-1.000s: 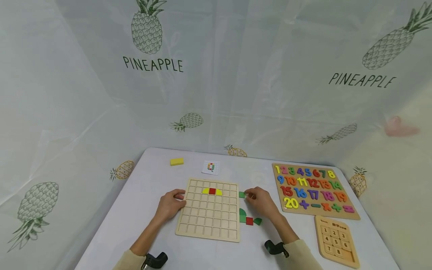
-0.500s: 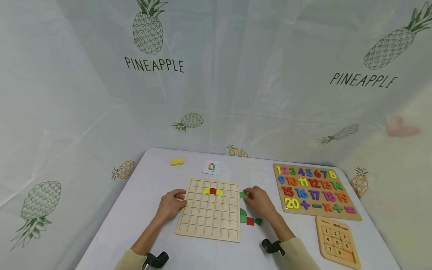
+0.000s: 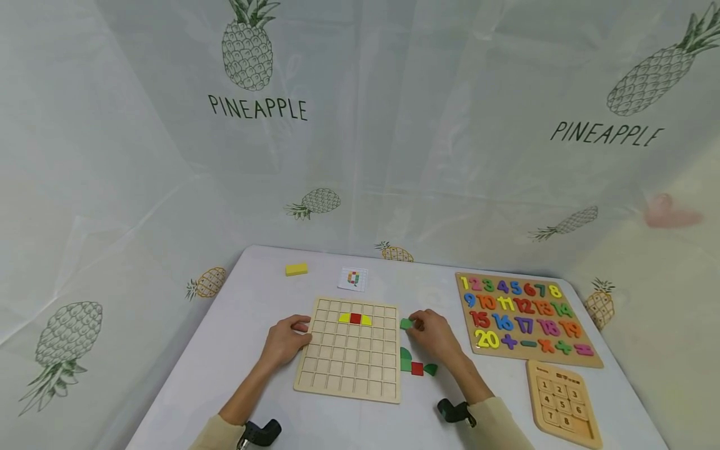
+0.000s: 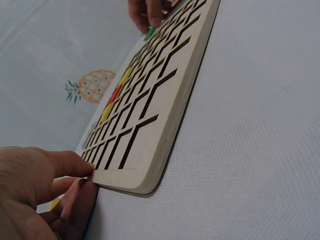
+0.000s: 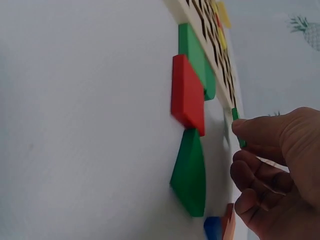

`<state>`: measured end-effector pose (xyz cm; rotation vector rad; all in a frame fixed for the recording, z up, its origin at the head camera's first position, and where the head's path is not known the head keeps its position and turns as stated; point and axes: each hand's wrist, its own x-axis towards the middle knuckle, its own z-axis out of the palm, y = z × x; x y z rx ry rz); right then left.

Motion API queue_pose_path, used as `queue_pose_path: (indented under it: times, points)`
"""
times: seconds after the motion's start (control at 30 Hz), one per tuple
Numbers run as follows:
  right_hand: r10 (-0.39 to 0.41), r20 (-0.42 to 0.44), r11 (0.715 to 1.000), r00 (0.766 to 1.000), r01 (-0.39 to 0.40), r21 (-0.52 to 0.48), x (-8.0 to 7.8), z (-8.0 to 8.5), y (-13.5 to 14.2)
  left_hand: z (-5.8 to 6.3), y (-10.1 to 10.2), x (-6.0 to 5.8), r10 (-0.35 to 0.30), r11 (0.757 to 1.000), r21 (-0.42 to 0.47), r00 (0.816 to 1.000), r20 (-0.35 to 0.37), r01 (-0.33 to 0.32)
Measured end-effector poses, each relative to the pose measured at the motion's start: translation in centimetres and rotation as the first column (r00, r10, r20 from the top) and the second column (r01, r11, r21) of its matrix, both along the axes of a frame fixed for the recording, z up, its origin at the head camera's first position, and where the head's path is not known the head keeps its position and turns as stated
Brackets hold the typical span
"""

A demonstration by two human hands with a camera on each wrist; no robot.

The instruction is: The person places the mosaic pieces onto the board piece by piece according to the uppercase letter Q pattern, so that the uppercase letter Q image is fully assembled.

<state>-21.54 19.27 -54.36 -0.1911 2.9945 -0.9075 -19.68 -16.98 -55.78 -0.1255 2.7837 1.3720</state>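
In the head view, a pale wooden grid board (image 3: 347, 359) lies on the table, with a red square tile (image 3: 355, 319) between two yellow tiles (image 3: 344, 318) in one of its upper rows. My left hand (image 3: 285, 340) holds the board's left edge, the thumb at the rim in the left wrist view. Just off the right edge, my right hand (image 3: 433, 334) pinches a small green tile (image 5: 239, 127) between thumb and index finger; the fingers partly cover it. Below that hand lie more green pieces (image 5: 192, 55), a loose red square (image 5: 187, 95) and a green curved-edge piece (image 5: 191, 172).
A pattern card (image 3: 353, 279) and a yellow block (image 3: 296, 269) lie beyond the board. To the right are a colourful number board (image 3: 529, 319) and a wooden number-slide puzzle (image 3: 564, 403). A pineapple-print curtain (image 3: 416, 156) hangs behind the table.
The green tile between my right thumb and finger has turned and tilted slightly beside the board. My left hand stays at the board's edge.
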Motion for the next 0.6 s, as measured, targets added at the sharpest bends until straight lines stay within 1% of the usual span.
queue_pose_path:
  times: [0.13,0.27,0.4,0.5,0.6]
  points:
    - [0.036,-0.034,0.999,0.999,-0.037,-0.036,0.2,0.4,-0.4,0.1,0.1,0.0,0.007,1.0,0.003,1.0,0.0,-0.007]
    - [0.101,-0.057,0.993,0.993,-0.104,-0.058,0.5,0.8,-1.6,0.2,0.1,0.0,0.004,1.0,0.004,1.0,-0.009,-0.004]
    - [0.171,-0.054,0.981,0.984,-0.175,-0.084,0.9,1.0,-3.2,0.1,0.2,0.0,-0.001,1.0,0.003,1.0,-0.016,0.001]
    - [0.204,-0.032,0.972,0.978,-0.206,-0.111,1.2,1.2,-4.3,0.0,0.1,0.0,-0.002,1.0,0.001,1.0,-0.017,0.002]
    - [0.239,-0.029,0.963,0.971,-0.241,-0.119,1.3,1.2,-5.3,0.0,0.1,0.0,-0.001,1.0,-0.001,1.0,-0.017,0.001]
